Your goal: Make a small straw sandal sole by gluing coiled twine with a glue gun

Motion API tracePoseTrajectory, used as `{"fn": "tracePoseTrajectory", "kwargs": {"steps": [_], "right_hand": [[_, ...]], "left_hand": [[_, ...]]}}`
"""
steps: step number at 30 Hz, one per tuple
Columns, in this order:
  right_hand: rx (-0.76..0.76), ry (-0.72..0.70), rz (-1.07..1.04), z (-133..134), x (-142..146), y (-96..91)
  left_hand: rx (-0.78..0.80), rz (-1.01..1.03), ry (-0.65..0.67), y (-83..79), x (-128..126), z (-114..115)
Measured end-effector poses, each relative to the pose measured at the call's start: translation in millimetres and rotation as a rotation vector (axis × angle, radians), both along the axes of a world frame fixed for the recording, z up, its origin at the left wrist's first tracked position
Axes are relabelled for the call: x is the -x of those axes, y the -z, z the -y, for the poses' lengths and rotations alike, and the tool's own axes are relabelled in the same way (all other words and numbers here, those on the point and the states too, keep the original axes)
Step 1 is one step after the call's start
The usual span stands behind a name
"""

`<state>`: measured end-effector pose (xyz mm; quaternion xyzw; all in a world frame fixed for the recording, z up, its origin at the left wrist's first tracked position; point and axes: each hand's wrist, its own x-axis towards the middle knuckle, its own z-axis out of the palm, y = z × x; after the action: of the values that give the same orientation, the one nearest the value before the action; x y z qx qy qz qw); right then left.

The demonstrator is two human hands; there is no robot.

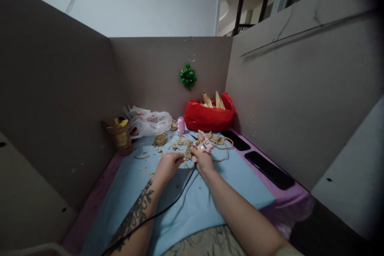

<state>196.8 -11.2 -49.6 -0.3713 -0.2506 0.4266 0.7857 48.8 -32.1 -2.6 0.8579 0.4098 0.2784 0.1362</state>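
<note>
My right hand (pixel 203 158) is closed around a pink glue gun (pixel 205 146) with a small lit spot; its black cord (pixel 168 208) trails back toward me between my forearms. My left hand (pixel 169 164) pinches a small woven straw piece (pixel 188 150) lying on the light blue mat (pixel 192 192). The gun's tip points at that straw piece. Loose straw scraps (pixel 172 147) lie scattered just beyond both hands.
A red bag (pixel 209 117) with husks stands at the back, a pink thread spool (pixel 181 125) beside it, a white plastic bag (pixel 150 123) and a brown cup (pixel 121 138) at left. Two dark phones (pixel 270 170) lie along the right. Cardboard walls enclose the space; a green ornament (pixel 188 76) hangs behind.
</note>
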Motion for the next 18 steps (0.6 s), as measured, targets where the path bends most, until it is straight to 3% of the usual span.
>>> {"fn": "tracePoseTrajectory", "kwargs": {"steps": [9, 14, 18], "right_hand": [[0.044, 0.128, -0.182, -2.4, 9.1, 4.7], [0.075, 0.124, -0.233, -0.7, 14.5, 3.0], [0.087, 0.118, -0.249, 1.1, 17.2, 2.9]], "left_hand": [[-0.094, 0.028, -0.133, 10.5, -13.5, 6.9], [-0.197, 0.02, -0.236, 20.6, -18.6, 6.1], [-0.249, 0.032, -0.238, 22.9, -16.2, 2.9]]}}
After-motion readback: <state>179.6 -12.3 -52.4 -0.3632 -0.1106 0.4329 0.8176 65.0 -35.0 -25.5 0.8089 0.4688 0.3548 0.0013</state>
